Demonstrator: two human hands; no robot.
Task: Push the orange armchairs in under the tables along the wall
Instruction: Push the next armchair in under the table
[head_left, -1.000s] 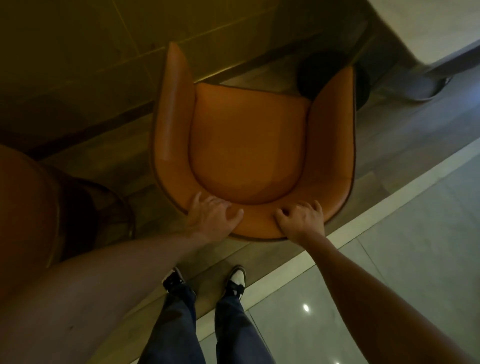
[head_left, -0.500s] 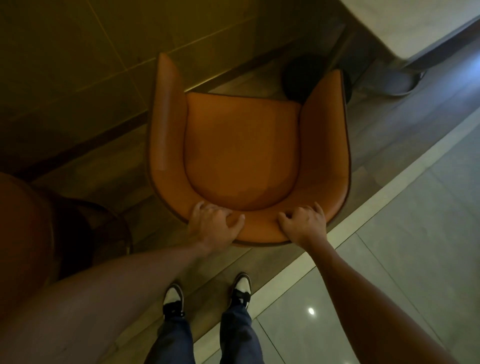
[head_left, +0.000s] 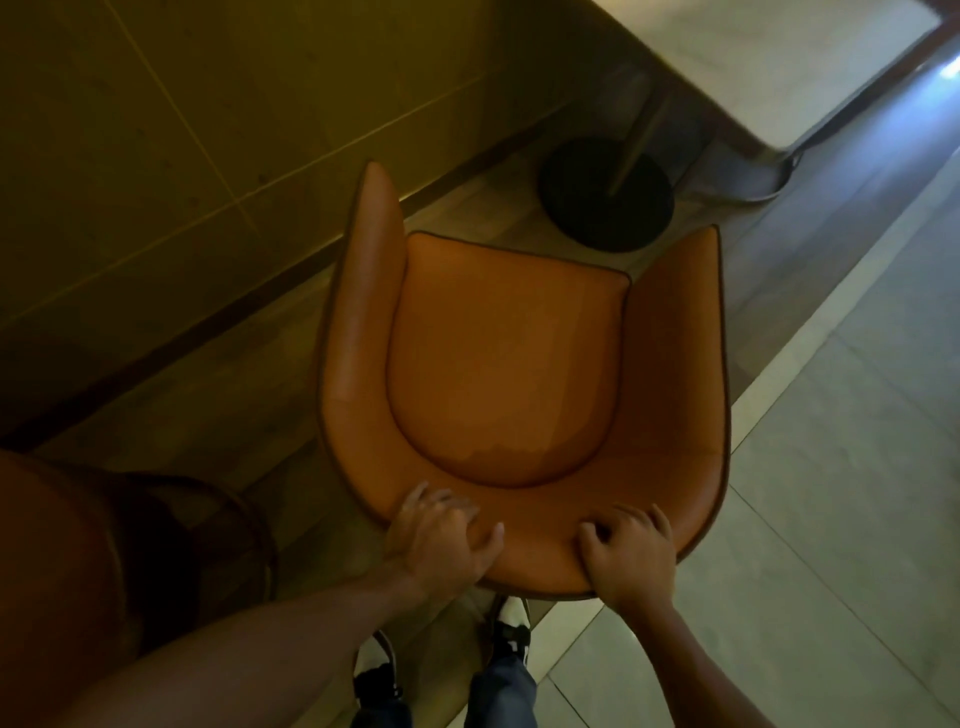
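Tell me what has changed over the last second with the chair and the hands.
The orange armchair now sits clear of the black round table base, which its right arm partly hid a second ago; the base and its post show whole. More of the pale tabletop is in view. Nothing was let go: the left hand and right hand grip the backrest rim as before, and the feet stay behind the chair.
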